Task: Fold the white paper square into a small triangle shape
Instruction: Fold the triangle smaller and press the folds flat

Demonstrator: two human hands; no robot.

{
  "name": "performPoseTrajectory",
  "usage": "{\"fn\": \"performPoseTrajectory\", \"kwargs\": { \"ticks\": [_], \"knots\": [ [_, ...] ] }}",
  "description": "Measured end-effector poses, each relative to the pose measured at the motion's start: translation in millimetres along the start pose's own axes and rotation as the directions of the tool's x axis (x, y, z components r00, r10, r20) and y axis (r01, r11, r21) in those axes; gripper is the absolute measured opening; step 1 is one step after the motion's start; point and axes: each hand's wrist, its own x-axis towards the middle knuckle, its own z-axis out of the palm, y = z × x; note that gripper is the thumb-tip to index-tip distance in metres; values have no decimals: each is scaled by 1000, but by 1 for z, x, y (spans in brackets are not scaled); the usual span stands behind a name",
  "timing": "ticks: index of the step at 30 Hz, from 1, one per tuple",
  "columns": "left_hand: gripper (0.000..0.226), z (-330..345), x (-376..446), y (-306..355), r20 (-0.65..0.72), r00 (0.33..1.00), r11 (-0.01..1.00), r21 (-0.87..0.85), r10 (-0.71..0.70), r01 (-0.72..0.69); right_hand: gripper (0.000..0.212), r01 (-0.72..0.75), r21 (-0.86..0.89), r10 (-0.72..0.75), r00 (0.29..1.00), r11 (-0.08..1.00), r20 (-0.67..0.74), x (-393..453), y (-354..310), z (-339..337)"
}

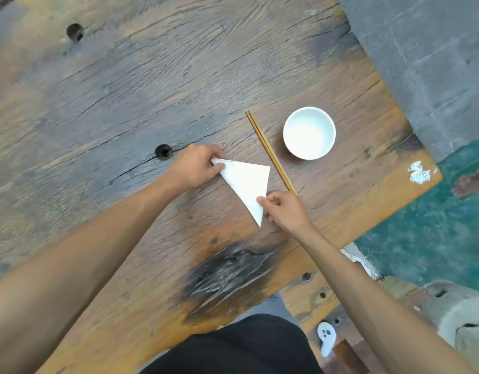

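Observation:
The white paper [246, 182] lies flat on the wooden table [152, 90], folded into a triangle. One corner points left, one right toward the chopsticks, one down toward me. My left hand [198, 168] pinches the left corner between thumb and fingers. My right hand [284, 209] pinches the right edge near the lower corner.
A pair of wooden chopsticks [269, 151] lies just right of the paper, touching my right hand's far side. A white bowl [309, 132] with nothing in it stands beyond them. The table's right edge [422, 184] is close, with teal floor below. A dark hole [163, 151] sits left of my left hand.

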Motion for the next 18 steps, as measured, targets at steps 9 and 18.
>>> {"fn": "performPoseTrajectory", "kwargs": {
  "ticks": [9, 18],
  "knots": [
    [38, 22, -12, -1, -152, 986, 983, 177, 66, -38, 50, 25, -320, -81, 983, 947, -164, -17, -16, -5],
    [65, 75, -28, 10, -56, 979, 921, 353, 196, -165, 64, 223, -558, -390, 899, 799, -198, -8, -35, 43]
  ]
}}
